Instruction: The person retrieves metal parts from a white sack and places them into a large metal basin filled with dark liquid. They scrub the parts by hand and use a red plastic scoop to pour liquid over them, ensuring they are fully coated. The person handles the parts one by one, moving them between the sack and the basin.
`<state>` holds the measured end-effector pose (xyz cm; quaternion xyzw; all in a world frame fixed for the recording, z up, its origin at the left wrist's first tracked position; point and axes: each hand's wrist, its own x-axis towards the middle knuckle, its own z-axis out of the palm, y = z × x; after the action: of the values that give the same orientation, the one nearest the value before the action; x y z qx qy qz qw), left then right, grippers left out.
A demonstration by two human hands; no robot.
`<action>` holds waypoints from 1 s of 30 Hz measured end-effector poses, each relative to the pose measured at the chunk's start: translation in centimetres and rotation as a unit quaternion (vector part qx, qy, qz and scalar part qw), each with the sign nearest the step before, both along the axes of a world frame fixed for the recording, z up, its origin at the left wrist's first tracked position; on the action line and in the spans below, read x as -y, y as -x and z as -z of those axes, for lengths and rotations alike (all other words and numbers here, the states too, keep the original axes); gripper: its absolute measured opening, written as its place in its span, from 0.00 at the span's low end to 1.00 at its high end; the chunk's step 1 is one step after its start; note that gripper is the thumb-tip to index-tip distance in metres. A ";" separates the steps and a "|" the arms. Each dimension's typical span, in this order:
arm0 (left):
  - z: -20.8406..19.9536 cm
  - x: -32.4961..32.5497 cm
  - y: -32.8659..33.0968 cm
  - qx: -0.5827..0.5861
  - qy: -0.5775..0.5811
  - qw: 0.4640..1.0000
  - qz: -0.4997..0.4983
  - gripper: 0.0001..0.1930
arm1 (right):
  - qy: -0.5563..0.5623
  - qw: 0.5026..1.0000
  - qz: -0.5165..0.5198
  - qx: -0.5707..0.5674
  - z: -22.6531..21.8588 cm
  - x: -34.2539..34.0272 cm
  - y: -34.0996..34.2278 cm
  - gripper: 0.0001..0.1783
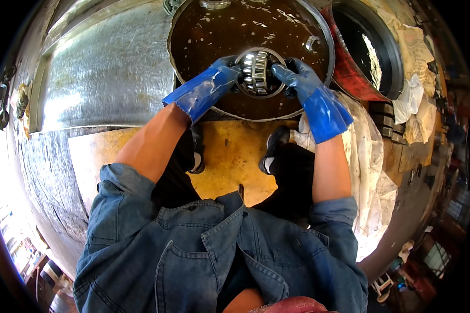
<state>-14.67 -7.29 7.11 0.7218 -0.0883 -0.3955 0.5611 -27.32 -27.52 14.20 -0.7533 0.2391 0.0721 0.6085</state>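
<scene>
Between my two gloved hands I hold a shiny steel roller bearing [255, 72], with its rollers showing inside the ring. My left hand [227, 71], in a long blue rubber glove, is closed on the ring's left side. On the right side, my right hand [296, 76] grips it in a matching glove, thumb toward the middle. The bearing is over a round drum [328, 36] of brown liquid with small bubbles on top. Another metal ring [312, 43] shows partly at the liquid's right side, and one more [215, 4] at the far edge.
A wet metal tray [107, 73] lies to the left. At the right stands a red drum [344, 65] holding dark liquid. Stained white cloth [368, 156] hangs below it, beside stacked dark metal pieces [385, 121] and brown paper sacks [416, 57]. My feet stand on a yellow floor [227, 151].
</scene>
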 end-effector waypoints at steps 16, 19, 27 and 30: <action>-5.0 -3.7 -4.2 0.056 -0.010 0.995 0.078 0.29 | 0.175 0.982 -0.031 -0.060 4.1 -2.9 -1.7 0.28; -4.2 -3.7 -4.7 0.064 -0.012 0.998 0.005 0.28 | 0.298 0.939 -0.121 -0.121 3.2 -5.0 -2.7 0.29; -2.8 -5.2 -6.2 0.169 0.148 0.972 -0.066 0.21 | 0.347 0.854 -0.302 -0.243 2.5 -8.4 -8.3 0.30; -6.2 -5.0 -5.0 0.040 0.249 0.958 -0.135 0.20 | 0.426 0.812 -0.347 -0.197 4.6 -6.9 -8.2 0.29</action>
<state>-9.69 -2.34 13.28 0.5792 -0.1082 -0.2526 0.7675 -19.09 -20.66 9.62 -0.9396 0.0830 0.3163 0.1008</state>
